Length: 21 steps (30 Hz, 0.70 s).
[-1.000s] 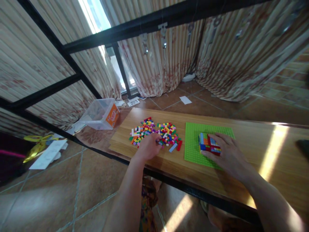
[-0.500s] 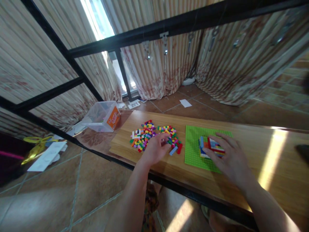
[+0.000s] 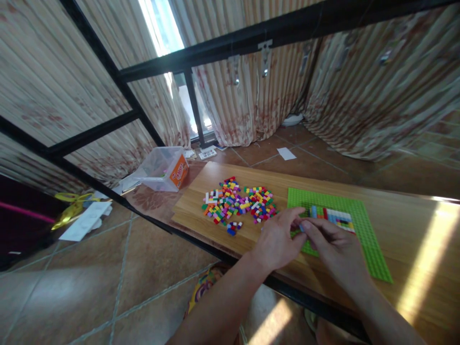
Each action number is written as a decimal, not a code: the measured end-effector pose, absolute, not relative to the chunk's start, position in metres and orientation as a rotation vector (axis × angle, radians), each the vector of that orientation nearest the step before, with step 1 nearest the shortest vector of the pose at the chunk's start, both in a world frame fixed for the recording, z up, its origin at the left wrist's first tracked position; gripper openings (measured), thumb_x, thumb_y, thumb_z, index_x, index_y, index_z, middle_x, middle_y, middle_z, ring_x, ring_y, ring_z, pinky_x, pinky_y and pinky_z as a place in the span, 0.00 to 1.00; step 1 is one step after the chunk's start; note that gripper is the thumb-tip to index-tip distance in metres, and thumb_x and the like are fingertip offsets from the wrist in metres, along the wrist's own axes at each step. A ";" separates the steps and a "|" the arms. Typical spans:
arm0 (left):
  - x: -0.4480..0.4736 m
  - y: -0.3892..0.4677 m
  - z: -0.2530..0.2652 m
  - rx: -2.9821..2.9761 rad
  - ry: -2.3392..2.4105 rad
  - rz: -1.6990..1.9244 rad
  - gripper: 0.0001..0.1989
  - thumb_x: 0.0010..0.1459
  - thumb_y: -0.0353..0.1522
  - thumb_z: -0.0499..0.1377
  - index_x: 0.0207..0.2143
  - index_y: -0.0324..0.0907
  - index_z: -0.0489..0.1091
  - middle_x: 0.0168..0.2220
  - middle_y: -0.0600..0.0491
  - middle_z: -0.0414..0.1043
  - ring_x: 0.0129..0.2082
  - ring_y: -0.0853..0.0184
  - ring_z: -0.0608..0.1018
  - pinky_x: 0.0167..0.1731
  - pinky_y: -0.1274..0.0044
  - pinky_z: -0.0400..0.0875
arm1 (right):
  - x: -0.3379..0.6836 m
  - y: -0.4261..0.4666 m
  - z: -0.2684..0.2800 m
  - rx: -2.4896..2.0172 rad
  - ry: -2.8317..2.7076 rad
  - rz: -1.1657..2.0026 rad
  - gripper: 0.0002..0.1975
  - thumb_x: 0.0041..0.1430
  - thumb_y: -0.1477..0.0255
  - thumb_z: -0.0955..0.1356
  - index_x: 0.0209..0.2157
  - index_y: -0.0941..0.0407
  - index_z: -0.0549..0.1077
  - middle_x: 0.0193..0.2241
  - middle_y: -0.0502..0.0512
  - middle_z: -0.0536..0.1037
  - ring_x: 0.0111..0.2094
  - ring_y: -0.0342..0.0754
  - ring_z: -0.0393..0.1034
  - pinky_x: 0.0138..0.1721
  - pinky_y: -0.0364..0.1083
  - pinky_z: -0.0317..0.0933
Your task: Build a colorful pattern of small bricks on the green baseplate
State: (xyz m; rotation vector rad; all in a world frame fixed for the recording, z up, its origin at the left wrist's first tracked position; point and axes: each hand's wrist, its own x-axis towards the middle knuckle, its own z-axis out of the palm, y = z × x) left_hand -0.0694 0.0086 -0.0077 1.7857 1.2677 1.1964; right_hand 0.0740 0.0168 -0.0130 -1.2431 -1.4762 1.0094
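My left hand (image 3: 278,239) and my right hand (image 3: 336,247) meet over the left part of a green baseplate (image 3: 372,239). Between their fingertips is a small blue toy brick (image 3: 302,228), mostly covered, which both hands pinch. Just beyond the fingers, a built block of toy bricks (image 3: 339,218) in white, red, yellow and light blue stands on the baseplate. My right hand hides its near side. To the left of my left hand lies a pile of loose, many-coloured toy bricks (image 3: 230,201).
The wooden tabletop (image 3: 194,191) has a dark edge along my side. A few blue and white bricks (image 3: 233,228) lie in front of the pile. A clear plastic box (image 3: 158,167) with an orange label stands beyond the left end. A black metal frame (image 3: 223,48) crosses the view.
My left hand has moved right, from the pile to my right hand. My right hand has shifted off the top of the built block to its near side. The view has turned slightly.
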 end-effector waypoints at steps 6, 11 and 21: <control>-0.064 0.009 -0.009 1.524 1.189 1.358 0.11 0.51 0.26 0.64 0.39 0.42 0.71 0.33 0.53 0.76 0.35 0.68 0.79 0.42 0.74 0.77 | 0.070 0.015 -0.020 -1.137 -1.215 1.148 0.10 0.55 0.61 0.73 0.32 0.54 0.81 0.19 0.48 0.71 0.21 0.41 0.60 0.19 0.41 0.54; -0.068 0.007 -0.003 1.461 1.168 1.407 0.07 0.51 0.25 0.63 0.35 0.41 0.72 0.32 0.53 0.75 0.34 0.68 0.78 0.41 0.75 0.77 | 0.056 0.015 -0.025 -1.064 -1.105 1.187 0.10 0.55 0.61 0.73 0.32 0.53 0.80 0.22 0.49 0.73 0.22 0.41 0.61 0.20 0.41 0.55; -0.089 0.012 -0.007 1.650 1.348 1.395 0.13 0.56 0.25 0.59 0.44 0.41 0.73 0.40 0.50 0.76 0.39 0.66 0.78 0.44 0.73 0.76 | 0.039 0.023 -0.032 -1.179 -1.187 1.152 0.17 0.57 0.56 0.70 0.32 0.56 0.79 0.17 0.47 0.68 0.19 0.41 0.58 0.19 0.42 0.53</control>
